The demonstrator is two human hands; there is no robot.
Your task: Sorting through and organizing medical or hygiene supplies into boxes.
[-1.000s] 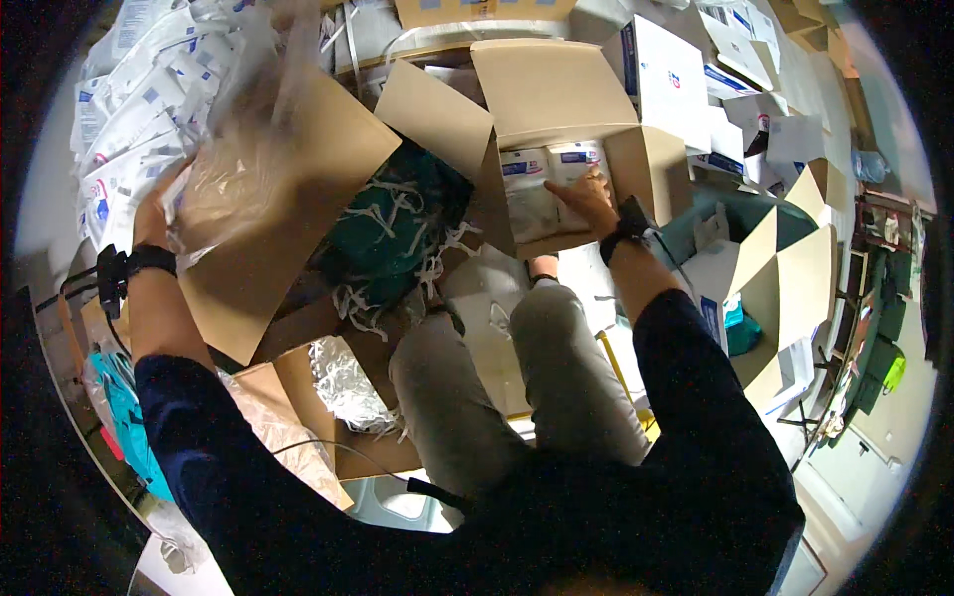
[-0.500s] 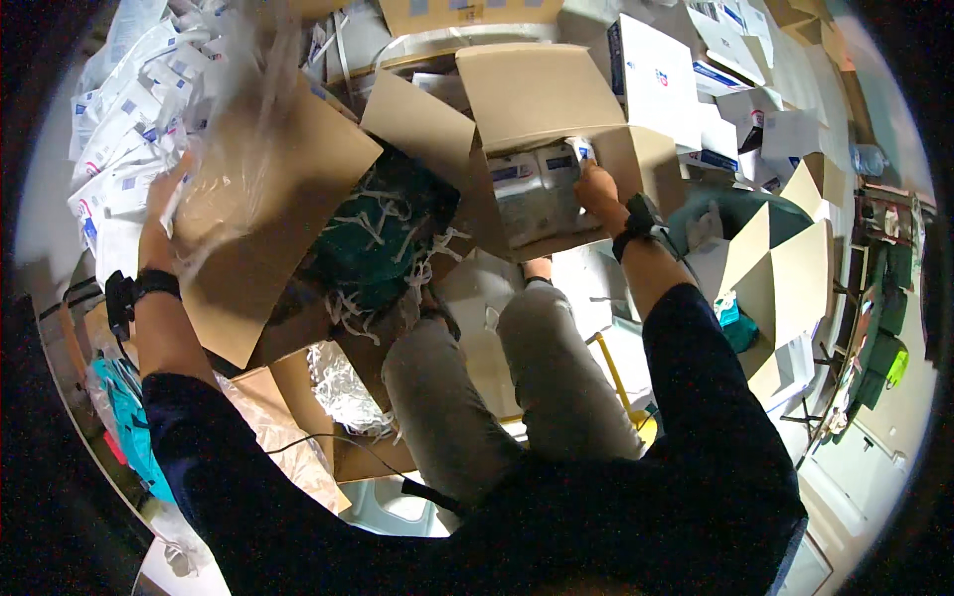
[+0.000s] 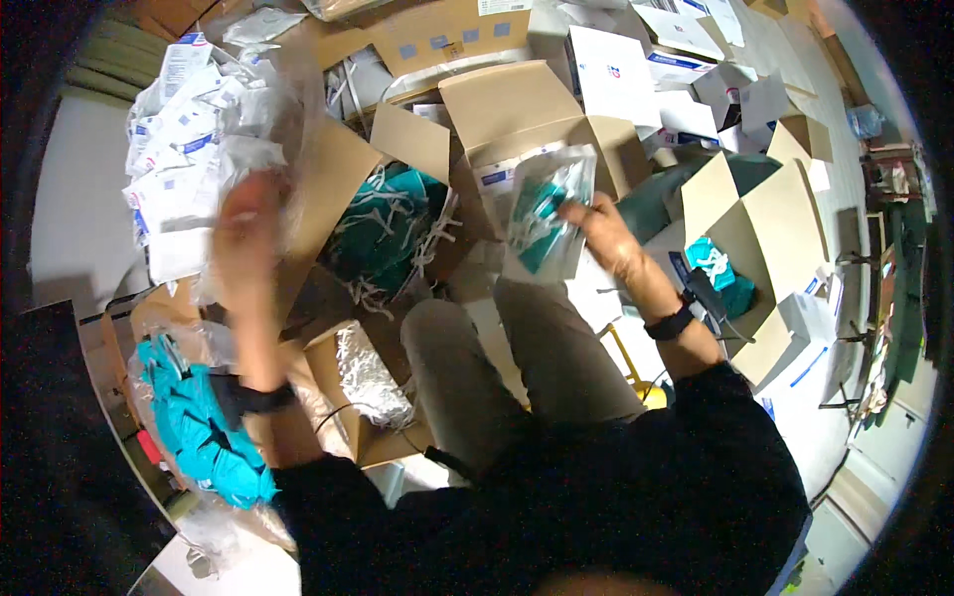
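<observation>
My right hand [image 3: 608,236] is closed on the edge of a clear plastic packet [image 3: 537,246] with a folded green item inside. The packet is tilted above my knees, in front of an open cardboard box [image 3: 512,91] where more white-and-blue packets [image 3: 495,177] lie. My left hand [image 3: 254,207] is smeared by motion, beside a heap of white packets [image 3: 189,164]; its fingers cannot be made out. Between my hands, another open box holds green cloth items with white ties [image 3: 386,230].
Turquoise cloth items [image 3: 204,427] lie in clear plastic at the left. A lower carton [image 3: 370,382] holds crumpled white strips. To the right stands an open carton [image 3: 785,233] with a green bundle [image 3: 725,273]. White boxes [image 3: 611,79] are stacked at the back right.
My right hand has come up out of the box with the packet and moved nearer me. The left hand has shifted right and blurred. The whole view has turned slightly left.
</observation>
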